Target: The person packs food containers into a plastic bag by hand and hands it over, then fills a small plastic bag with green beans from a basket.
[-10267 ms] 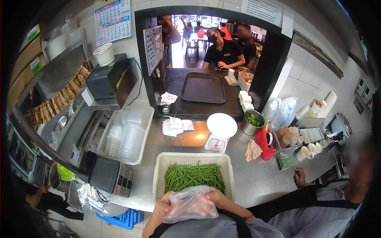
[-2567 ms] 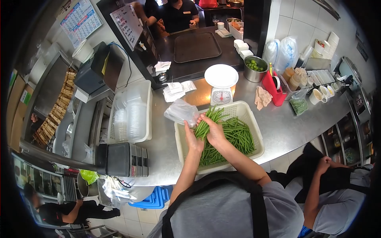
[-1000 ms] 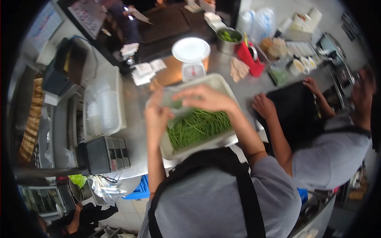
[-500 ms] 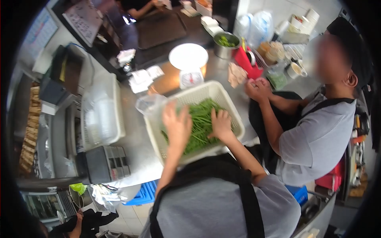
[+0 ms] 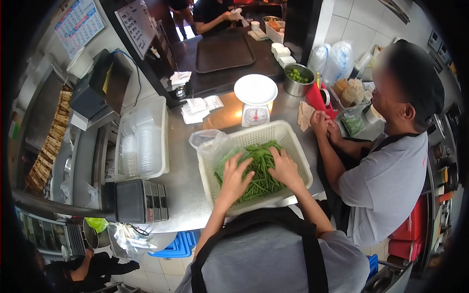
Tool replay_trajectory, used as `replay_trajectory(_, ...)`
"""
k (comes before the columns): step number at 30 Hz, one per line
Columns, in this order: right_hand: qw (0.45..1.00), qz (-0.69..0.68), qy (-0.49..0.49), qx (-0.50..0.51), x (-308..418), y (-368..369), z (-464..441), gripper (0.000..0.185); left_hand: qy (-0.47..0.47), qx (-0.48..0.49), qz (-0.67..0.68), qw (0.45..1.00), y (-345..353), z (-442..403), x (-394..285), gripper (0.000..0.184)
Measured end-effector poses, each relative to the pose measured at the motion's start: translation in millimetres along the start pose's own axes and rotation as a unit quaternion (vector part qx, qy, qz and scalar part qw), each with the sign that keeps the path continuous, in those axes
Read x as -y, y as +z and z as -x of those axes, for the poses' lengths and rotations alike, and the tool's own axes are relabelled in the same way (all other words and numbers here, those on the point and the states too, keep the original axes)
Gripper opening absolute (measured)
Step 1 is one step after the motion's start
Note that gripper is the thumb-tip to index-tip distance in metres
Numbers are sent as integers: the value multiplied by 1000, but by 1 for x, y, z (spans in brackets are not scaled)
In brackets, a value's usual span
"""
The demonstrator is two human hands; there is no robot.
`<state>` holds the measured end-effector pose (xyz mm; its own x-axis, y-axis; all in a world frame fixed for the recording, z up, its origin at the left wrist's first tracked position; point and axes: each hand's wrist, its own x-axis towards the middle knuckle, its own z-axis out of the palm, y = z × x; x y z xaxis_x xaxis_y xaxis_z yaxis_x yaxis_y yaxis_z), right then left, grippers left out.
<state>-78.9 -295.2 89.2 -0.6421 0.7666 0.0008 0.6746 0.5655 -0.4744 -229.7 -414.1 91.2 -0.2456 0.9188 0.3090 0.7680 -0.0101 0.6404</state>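
Observation:
A cream plastic basket [image 5: 206,188] on the steel counter holds a heap of long, thin green vegetables [image 5: 259,181] that look like green beans. My left hand [image 5: 235,179] rests over the left part of the heap, fingers spread. On the right side of the heap lies my right hand [image 5: 286,170], its fingers apart and touching the greens. A clear plastic bag [image 5: 211,145] drapes over the basket's back left corner, next to my left hand. Just behind the basket stands a kitchen scale [image 5: 256,116] with a white round pan [image 5: 255,90].
At my right a co-worker [image 5: 386,180] stands with hands together by the counter. A metal pot of green citrus fruit [image 5: 299,87], a red holder [image 5: 320,101] and paper slips [image 5: 195,110] sit behind. A bin of clear containers [image 5: 163,146] and a dark drawer box [image 5: 131,200] stand left.
The camera view has shifted, so the counter appears lower and further right. My left hand, blurred before, has come down a little toward the greens; my right hand stays on them.

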Motion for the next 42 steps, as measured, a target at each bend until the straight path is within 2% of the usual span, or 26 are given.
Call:
replay_trajectory(3, 997, -78, -4, 26, 18, -19, -4, 66, -44, 6, 33, 998, -13, 10, 1, 46)
replay_trajectory(6, 972, -210, -102, 4, 10, -5, -13, 63, -63, 4, 66, 996, -18, 16, 7, 52)
replay_trajectory(10, 959, -255, -117, 37, 6, 9, -22, 62, -79, 42, 62, 994, -21, 19, 11, 52)
replay_trajectory(13, 898, -413, 3, 152, 15, -7, -21, 64, -109, 38, 88, 989, -24, 19, 11, 52)
replay_trajectory(14, 864, -483, -14, 143, 5, 11, -27, 64, -108, 20, 84, 990, -22, 19, 10, 52)
replay_trajectory(17, 774, -598, 47, 201, 18, -4, -22, 60, -108, -32, 98, 989, -16, 10, 4, 48)
replay_trajectory(19, 746, -624, 36, 230, 19, 0, -23, 60, -122, -59, 153, 979, -12, 3, 0, 43)
replay_trajectory(22, 708, -649, 28, 277, 16, 11, -25, 60, -85, -130, 153, 976, -7, -8, 4, 34)
replay_trajectory(26, 653, -677, 64, 334, 11, 22, -24, 53, -52, -135, 71, 987, -6, -15, 11, 26)
replay_trajectory(29, 656, -663, 99, 347, 7, 33, -28, 43, 29, -126, 3, 992, 4, -20, 22, 26)
replay_trajectory(32, 676, -632, 102, 364, 14, 33, -29, 33, 22, -62, 69, 995, 8, -21, 13, 28)
replay_trajectory(35, 682, -616, 53, 391, 2, 51, -39, 27, -34, -9, 94, 995, 6, -20, 7, 27)
replay_trajectory(36, 686, -621, 57, 374, 6, 46, -38, 19, -71, 37, 130, 988, -2, -21, 4, 29)
replay_trajectory(39, 673, -688, 99, 251, 15, 25, -42, 17, 38, -180, 58, 981, -9, -19, -1, 30)
replay_trajectory(40, 669, -704, 100, 217, 24, 11, -43, 15, -41, -172, 172, 969, -14, -16, -5, 36)
replay_trajectory(41, 673, -717, 75, 163, 34, 3, -44, 14, -108, -176, 310, 928, -11, -17, -5, 38)
replay_trajectory(42, 675, -728, 52, 109, 45, -3, -45, 14, -174, -175, 441, 863, -7, -19, -6, 41)
